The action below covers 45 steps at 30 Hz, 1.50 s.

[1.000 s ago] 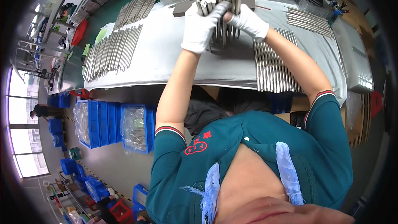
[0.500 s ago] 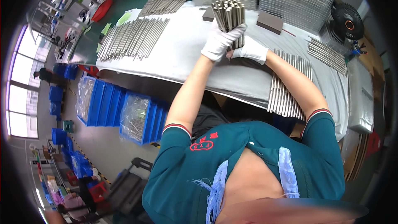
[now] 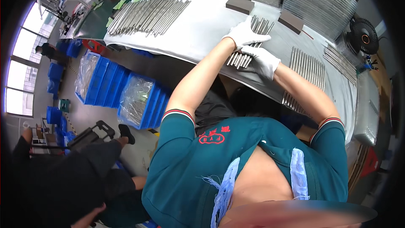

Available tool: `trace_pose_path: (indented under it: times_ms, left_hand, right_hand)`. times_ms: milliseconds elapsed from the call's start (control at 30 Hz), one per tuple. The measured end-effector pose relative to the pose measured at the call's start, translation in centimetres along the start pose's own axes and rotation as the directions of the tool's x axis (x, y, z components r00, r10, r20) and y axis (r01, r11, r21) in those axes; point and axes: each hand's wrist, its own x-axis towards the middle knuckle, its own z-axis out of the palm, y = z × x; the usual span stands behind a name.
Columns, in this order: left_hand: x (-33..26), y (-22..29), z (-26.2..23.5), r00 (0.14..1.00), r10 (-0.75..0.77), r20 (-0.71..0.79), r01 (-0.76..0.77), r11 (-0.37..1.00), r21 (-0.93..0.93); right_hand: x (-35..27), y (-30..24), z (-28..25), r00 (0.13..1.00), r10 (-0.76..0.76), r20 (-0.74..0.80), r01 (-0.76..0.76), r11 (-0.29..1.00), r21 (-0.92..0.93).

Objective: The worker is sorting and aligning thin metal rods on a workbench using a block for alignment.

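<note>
A bundle of thin metal rods [image 3: 262,26] lies slanted at the front part of the white-covered table [image 3: 202,25], its near ends towards me. My left hand [image 3: 244,34], in a white glove, is closed over the bundle from the left, thumb across the top. Just nearer to me, my right hand [image 3: 265,61], gloved too, grips the lower part from the right. Both palms and some rods between the hands are hidden. Right of my hands, a neat row of similar rods [image 3: 307,69] lies side by side, partly under my right forearm.
More rods [image 3: 147,16] are spread on the left. Two dark blocks [image 3: 239,5] stand behind my hands, before stacked clear trays [image 3: 318,6]. A black fan [image 3: 363,36] is at far right. Blue crates [image 3: 101,80] stand left; a dark-clothed person [image 3: 63,177] is at lower left.
The rod bundle has gone from nearly upright to lying slanted, lower and nearer to me, with both hands moving along. A dark-clothed person has come into view at lower left.
</note>
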Motion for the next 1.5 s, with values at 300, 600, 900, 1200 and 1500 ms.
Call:
trace_pose_path:
  times_ms: [300,600,900,1200,1500]
  left_hand:
    - [-3.0,-0.8,-0.1,0.992,-0.099,-0.077,0.125,0.781,0.612]
    - [-5.6,-1.1,-1.8,0.969,-0.167,-0.182,0.247,0.662,0.707]
    - [-5.3,3.7,0.7,0.989,0.049,-0.141,0.087,0.573,0.815]
    - [1.7,9.9,15.2,0.833,0.547,0.086,-0.529,0.741,0.414]
    - [3.9,9.3,18.4,0.903,0.423,-0.08,-0.324,0.791,0.519]
  right_hand:
    - [-2.1,-3.5,0.3,0.967,0.212,0.144,-0.068,0.754,-0.653]
    - [-11.5,-2.7,-4.0,0.943,-0.235,0.237,0.301,0.295,-0.907]
    - [-16.6,-2.1,-17.5,0.817,-0.567,-0.103,-0.149,-0.037,-0.988]
    - [-13.5,-0.8,-20.4,0.611,-0.791,0.024,-0.186,-0.173,-0.967]
    - [-12.8,-0.3,-20.8,0.55,-0.835,0.003,-0.198,-0.134,-0.971]
